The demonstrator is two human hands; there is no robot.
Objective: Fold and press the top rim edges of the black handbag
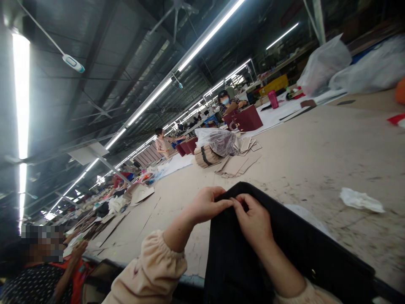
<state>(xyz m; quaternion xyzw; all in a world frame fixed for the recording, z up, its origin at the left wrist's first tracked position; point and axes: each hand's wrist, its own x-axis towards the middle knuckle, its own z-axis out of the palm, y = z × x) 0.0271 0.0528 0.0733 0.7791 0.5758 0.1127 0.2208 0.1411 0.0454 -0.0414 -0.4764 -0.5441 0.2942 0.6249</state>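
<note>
A black flat bag-like piece (303, 249) lies tilted on the near edge of a long beige worktable (316, 156). My left hand (207, 204) pinches its top corner, fingers closed on the edge. My right hand (253, 219) rests right beside it, fingers curled on the same corner. Both wrists come out of pale peach sleeves.
A crumpled white paper (360, 199) lies to the right. A stack of cardboard pieces (236, 164) and a plastic-wrapped bundle (218, 141) sit mid-table, dark red boxes (247, 119) farther back. Other people work at the left edge and far end. White plastic bags (322, 63) stand at the far right.
</note>
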